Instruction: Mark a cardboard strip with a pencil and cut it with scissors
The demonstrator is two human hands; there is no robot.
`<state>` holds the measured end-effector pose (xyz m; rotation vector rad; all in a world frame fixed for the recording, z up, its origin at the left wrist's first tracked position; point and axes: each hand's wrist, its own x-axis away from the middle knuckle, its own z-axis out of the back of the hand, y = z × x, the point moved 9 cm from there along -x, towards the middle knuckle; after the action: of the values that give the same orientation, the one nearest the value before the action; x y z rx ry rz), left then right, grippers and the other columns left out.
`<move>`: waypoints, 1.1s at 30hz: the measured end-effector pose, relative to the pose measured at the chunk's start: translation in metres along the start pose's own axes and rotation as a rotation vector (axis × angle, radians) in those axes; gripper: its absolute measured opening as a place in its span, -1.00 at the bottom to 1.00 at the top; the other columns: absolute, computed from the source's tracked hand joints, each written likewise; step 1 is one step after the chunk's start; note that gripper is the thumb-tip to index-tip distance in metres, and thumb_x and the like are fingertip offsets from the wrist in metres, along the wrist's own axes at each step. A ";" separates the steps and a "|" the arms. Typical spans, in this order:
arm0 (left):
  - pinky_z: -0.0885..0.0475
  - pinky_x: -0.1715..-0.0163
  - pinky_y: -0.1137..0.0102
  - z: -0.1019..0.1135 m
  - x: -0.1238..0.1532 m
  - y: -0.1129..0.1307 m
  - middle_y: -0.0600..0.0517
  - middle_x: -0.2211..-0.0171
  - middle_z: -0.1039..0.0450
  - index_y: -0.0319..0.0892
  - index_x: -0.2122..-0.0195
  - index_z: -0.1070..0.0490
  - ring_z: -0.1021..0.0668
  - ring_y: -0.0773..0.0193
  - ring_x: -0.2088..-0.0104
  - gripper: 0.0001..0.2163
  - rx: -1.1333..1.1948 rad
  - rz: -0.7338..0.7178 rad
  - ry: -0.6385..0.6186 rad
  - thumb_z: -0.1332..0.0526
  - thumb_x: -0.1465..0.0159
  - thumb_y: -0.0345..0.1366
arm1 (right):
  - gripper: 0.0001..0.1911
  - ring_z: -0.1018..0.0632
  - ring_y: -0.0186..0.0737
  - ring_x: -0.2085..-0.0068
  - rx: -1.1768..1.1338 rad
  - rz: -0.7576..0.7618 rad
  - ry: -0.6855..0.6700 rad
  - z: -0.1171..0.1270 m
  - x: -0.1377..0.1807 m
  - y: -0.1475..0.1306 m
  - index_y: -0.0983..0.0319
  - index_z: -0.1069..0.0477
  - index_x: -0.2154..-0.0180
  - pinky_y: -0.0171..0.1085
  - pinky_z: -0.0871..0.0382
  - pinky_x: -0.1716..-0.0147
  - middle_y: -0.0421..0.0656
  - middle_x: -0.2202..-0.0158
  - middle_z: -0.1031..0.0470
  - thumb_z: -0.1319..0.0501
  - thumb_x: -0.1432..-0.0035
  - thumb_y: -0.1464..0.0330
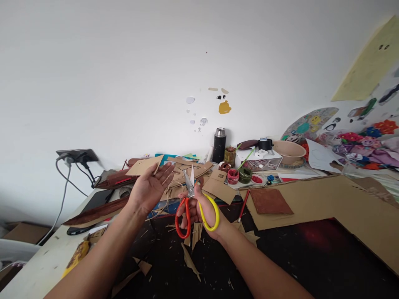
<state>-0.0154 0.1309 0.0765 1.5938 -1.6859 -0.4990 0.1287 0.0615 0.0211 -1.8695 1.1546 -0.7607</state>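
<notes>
One pair of scissors (191, 189) has silver blades (192, 176) parted, handles (188, 214) red and yellow.

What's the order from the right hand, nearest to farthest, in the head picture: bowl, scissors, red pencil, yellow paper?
From the right hand, head view:
1. Scissors, held in it.
2. Red pencil, to its right.
3. Bowl, back right.
4. Yellow paper, high up at the far right.

Looks forward and down from the head, facing a smooth white wall (124, 83) at twelve o'clock, close over bare hands (149, 189) between six and eight and a flat white worktop (51, 259).
</notes>
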 end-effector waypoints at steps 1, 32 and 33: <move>-0.48 -0.19 0.14 0.000 0.000 0.000 -0.11 0.13 -0.71 -0.13 0.29 -0.53 -0.70 0.08 -0.05 -0.79 0.000 0.003 -0.001 -0.13 -0.45 -0.37 | -0.12 -0.61 -0.18 0.59 0.005 0.000 -0.002 0.000 0.000 0.000 0.28 -0.45 -0.03 -0.30 -0.45 0.55 -0.04 0.38 -0.67 -0.15 -0.18 -0.40; -0.48 -0.18 0.17 0.000 -0.003 -0.005 -0.12 0.10 -0.71 -0.16 0.28 -0.58 -0.69 0.09 -0.06 -0.73 -0.021 0.038 -0.016 -0.10 -0.50 -0.36 | -0.03 -0.61 -0.18 0.60 0.074 -0.010 -0.009 -0.002 0.000 0.006 0.33 -0.43 -0.14 -0.32 -0.43 0.59 -0.05 0.41 -0.66 -0.12 -0.20 -0.41; -0.48 -0.18 0.16 0.000 -0.003 -0.006 -0.12 0.10 -0.71 -0.16 0.27 -0.58 -0.69 0.10 -0.05 -0.72 -0.024 0.038 -0.016 -0.10 -0.50 -0.36 | -0.02 -0.61 -0.18 0.61 0.076 -0.008 -0.009 -0.003 0.000 0.005 0.33 -0.43 -0.13 -0.33 -0.42 0.60 -0.05 0.40 -0.66 -0.13 -0.19 -0.41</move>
<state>-0.0118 0.1333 0.0715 1.5416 -1.7130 -0.5121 0.1242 0.0589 0.0178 -1.8137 1.0982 -0.7898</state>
